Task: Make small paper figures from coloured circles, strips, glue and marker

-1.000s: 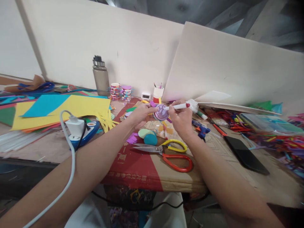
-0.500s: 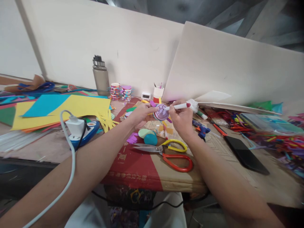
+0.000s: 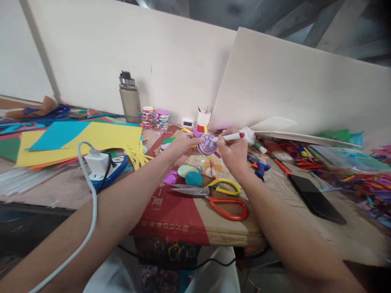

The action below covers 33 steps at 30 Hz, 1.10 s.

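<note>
Head view looks down on a cluttered craft table [image 3: 76,187]. Right hand [image 3: 233,154] is closed around a white marker pen with a red end cap [image 3: 227,137]; its long axis lies nearly level, running left to right, with the writing tip at the left touching a round purple paper cut-out [image 3: 207,144] and the red cap pointing right. Left hand [image 3: 181,147] pinches the left edge of that cut-out between thumb and fingers, holding it just above the table at its far middle.

Just nearer than the hands lie a teal and pale green pair of paper ovals [image 3: 190,175], and then two pairs of scissors, one yellow-handled [image 3: 210,188] and one red-handled [image 3: 227,208], blades pointing left. A blue glue gun [image 3: 259,166] sits just right of the right hand, and a black phone [image 3: 316,198] lies further right.

Behind the hands a white paper cup [image 3: 203,120] holds a few pens. A grey metal bottle [image 3: 130,97] stands upright by the wall, lid on. Yellow and blue paper sheets [image 3: 76,140] spread at the left.
</note>
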{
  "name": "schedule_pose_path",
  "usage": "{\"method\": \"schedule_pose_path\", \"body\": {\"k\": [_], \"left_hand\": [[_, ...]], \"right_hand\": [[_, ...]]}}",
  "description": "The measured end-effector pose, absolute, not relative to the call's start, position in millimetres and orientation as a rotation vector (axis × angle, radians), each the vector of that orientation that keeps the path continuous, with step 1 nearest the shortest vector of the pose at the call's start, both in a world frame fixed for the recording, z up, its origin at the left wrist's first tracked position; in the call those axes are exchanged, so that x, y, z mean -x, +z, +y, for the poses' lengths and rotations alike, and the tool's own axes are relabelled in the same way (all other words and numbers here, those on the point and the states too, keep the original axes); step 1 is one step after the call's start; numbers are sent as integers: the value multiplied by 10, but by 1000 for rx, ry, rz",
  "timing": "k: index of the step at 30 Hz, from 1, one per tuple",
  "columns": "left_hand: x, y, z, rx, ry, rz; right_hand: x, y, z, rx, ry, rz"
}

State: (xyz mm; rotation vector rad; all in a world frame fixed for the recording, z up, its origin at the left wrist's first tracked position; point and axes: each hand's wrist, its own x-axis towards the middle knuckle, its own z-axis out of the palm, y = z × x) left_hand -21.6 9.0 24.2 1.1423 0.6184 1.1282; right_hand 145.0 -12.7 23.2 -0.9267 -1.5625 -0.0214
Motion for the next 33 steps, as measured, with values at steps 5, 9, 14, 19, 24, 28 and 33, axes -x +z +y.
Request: {"method": "schedule_pose_path", "body": {"k": [5, 9, 14, 19, 24, 28, 33], "left_hand": [[215, 239, 89, -1148, 1124, 607], [215, 236, 94, -1151, 1125, 604], [217, 231, 99, -1138, 1133, 615], [214, 235, 91, -1148, 1120, 608], [214, 232, 83, -1151, 1114, 602], [209, 230, 81, -1158, 1114, 610], [201, 231, 90, -1155, 1109, 611]], "right_hand": [[-1458, 214, -101, 920, -7, -1556], [-1467, 208, -91, 932, -15, -1555], [-1477, 206, -84, 943, -6, -1552], [-1478, 211, -82, 977, -25, -1544], [-1484, 202, -72, 957, -34, -1544], [-1489, 194, -59, 955, -16, -1537], [-1489, 196, -64, 923, -7, -1528]]}}
